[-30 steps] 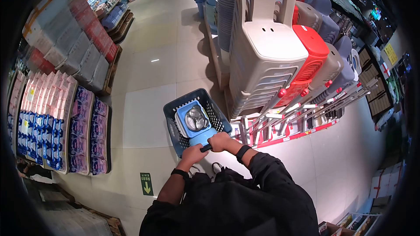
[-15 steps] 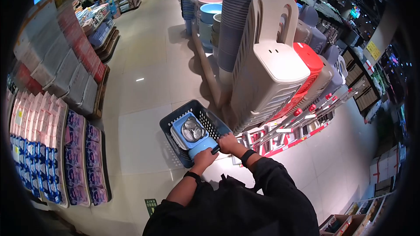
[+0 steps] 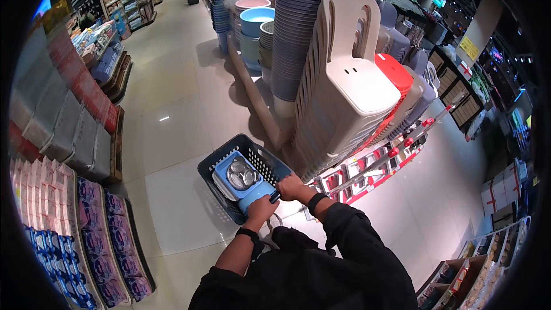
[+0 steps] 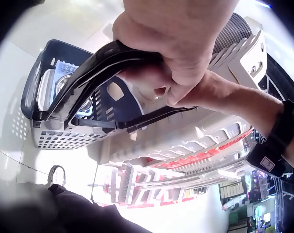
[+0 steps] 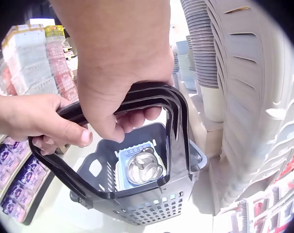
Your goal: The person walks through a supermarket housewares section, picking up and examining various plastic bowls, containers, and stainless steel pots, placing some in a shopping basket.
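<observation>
Both hands grip the black handle (image 5: pixel 178 116) of a dark grey shopping basket (image 5: pixel 137 204). In the head view the left hand (image 3: pixel 262 209) curls round the handle's near left part, and the right hand (image 3: pixel 291 187) holds it just to the right, close beside. The right wrist view shows the right hand (image 5: pixel 125 92) over the top bar with fingers wrapped under it, the left hand (image 5: pixel 47 121) at its left part. Inside the basket lie a light blue plastic basket (image 3: pixel 222 166), a shiny round metal item (image 3: pixel 242 173) on it, and a light blue item (image 3: pixel 256 193) nearer the hands.
Stacked beige chairs (image 3: pixel 367 86), a red one (image 3: pixel 396 72) and tall stacked buckets (image 3: pixel 295 40) stand right of the basket, above a low wooden edge (image 3: pixel 252 92). Folded ladders lean at the right. Packaged goods (image 3: pixel 94 212) line the left; tiled floor (image 3: pixel 172 103) runs ahead between.
The head view has shifted, with the chairs and buckets farther left and more of the right-hand shelves showing. The basket sits slightly farther left in view; both hands keep hold of its handle.
</observation>
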{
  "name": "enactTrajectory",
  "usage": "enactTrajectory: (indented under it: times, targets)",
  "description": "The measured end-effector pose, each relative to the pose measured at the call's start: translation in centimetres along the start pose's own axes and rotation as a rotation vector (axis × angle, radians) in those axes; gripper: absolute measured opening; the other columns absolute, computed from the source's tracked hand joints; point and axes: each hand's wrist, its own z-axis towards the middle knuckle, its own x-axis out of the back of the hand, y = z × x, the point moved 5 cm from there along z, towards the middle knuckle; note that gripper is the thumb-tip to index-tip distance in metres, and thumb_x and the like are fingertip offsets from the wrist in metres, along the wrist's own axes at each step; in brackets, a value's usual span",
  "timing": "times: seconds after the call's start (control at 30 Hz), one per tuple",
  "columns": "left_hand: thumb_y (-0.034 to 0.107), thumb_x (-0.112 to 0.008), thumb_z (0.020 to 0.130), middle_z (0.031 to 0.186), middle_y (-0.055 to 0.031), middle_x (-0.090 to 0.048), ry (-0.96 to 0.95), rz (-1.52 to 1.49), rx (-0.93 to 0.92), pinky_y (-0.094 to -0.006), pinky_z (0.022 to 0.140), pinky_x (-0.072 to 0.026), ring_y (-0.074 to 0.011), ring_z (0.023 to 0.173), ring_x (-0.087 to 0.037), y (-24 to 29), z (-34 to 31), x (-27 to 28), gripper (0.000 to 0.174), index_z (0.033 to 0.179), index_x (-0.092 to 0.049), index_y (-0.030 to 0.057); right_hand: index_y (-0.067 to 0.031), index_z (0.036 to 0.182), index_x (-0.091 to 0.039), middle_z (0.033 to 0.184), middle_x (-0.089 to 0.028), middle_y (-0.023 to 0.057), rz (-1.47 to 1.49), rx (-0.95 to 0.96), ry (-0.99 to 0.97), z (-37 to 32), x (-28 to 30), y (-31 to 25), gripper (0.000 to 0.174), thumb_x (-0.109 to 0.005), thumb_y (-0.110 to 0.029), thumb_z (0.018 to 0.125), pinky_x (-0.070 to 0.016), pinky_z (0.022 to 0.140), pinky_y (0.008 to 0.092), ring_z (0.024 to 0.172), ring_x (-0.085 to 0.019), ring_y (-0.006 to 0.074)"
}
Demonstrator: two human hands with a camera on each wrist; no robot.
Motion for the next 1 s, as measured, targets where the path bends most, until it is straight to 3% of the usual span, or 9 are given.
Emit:
enactTrajectory:
  times: [0.17,0.3,0.33,0.47,0.63,0.77,0.83,1.0]
  targets:
    - [0.054,-0.062,0.077,0.096,-0.0173,-0.068,-0.008,-0.02,0.001,-0.044,0.079,-0.0514,-0.0357,0.091,-0.065,-0.6,1.3,2.7,0.049,0.101,-0.066,0.0112,-0.0144,0.085,-0.068,0.083,-0.069,0.0102,0.038,0.036,-0.06,2.6,1.5,-0.1,0.018,-0.056,-0.021,0.074,-0.042,0.076,0.0403,0.082,-0.067,0.0278]
    - [0.052,-0.063,0.077,0.092,-0.0166,-0.068,0.045,0.015,0.015,-0.0446,0.078,-0.0512,-0.0365,0.089,-0.064,-2.4,4.0,6.5,0.045,0.097,-0.067,0.0118,-0.0141,0.085,-0.07,0.084,-0.069,0.0119,0.094,0.09,0.004,7.4,3.1,-0.3,0.018,-0.058,-0.021,0.073,-0.0489,0.075,0.042,0.082,-0.068,0.0298]
    - [0.052,-0.063,0.077,0.092,-0.0166,-0.068,0.052,0.026,0.015,-0.0446,0.078,-0.0512,-0.0365,0.089,-0.064,-2.9,4.2,7.3,0.045,0.097,-0.067,0.0118,-0.0127,0.083,-0.068,0.077,-0.068,0.0115,0.126,0.096,0.029,7.9,3.2,-0.7,0.019,-0.06,-0.023,0.069,-0.0477,0.074,0.0414,0.079,-0.067,0.0301]
    - [0.051,-0.062,0.075,0.089,-0.0145,-0.068,0.019,0.037,0.062,-0.0449,0.076,-0.0509,-0.0358,0.087,-0.064,-4.4,5.1,8.6,0.043,0.097,-0.067,0.0136,-0.013,0.088,-0.068,0.081,-0.068,0.0129,0.131,0.126,-0.044,10.0,3.9,-1.7,0.021,-0.06,-0.023,0.072,-0.0523,0.07,0.0433,0.079,-0.068,0.0309]
    - [0.05,-0.063,0.074,0.089,-0.0151,-0.068,0.026,0.066,0.056,-0.0443,0.076,-0.051,-0.0352,0.087,-0.065,-6.5,7.8,10.9,0.043,0.097,-0.067,0.0141,-0.0121,0.09,-0.068,0.084,-0.069,0.0129,0.171,0.15,-0.024,13.3,5.5,-2.0,0.021,-0.059,-0.024,0.075,-0.0537,0.071,0.0426,0.08,-0.068,0.0311]
    - [0.049,-0.063,0.073,0.088,-0.0161,-0.068,-0.015,0.002,0.062,-0.0443,0.077,-0.051,-0.0353,0.087,-0.065,-7.8,9.1,11.4,0.043,0.096,-0.067,0.0128,-0.0103,0.082,-0.071,0.086,-0.07,0.0127,0.191,0.125,0.025,15.0,5.7,-2.1,0.02,-0.061,-0.025,0.075,-0.0547,0.071,0.0405,0.081,-0.069,0.0291]
    - [0.05,-0.063,0.072,0.089,-0.0165,-0.068,0.004,0.022,0.045,-0.0442,0.077,-0.051,-0.0355,0.087,-0.065,-8.3,9.7,11.2,0.044,0.095,-0.067,0.0123,-0.0126,0.091,-0.067,0.086,-0.069,0.0126,0.165,0.137,-0.049,15.6,5.1,-1.8,0.022,-0.06,-0.025,0.076,-0.0534,0.071,0.0439,0.081,-0.068,0.0306]
    - [0.051,-0.064,0.072,0.088,-0.0154,-0.068,0.018,0.039,0.015,-0.043,0.077,-0.0513,-0.0336,0.086,-0.066,-9.0,12.3,14.3,0.046,0.095,-0.067,0.0115,-0.0128,0.092,-0.067,0.084,-0.068,0.0126,0.156,0.141,-0.019,19.1,6.2,-1.7,0.022,-0.059,-0.025,0.076,-0.0532,0.07,0.0445,0.079,-0.068,0.0312]
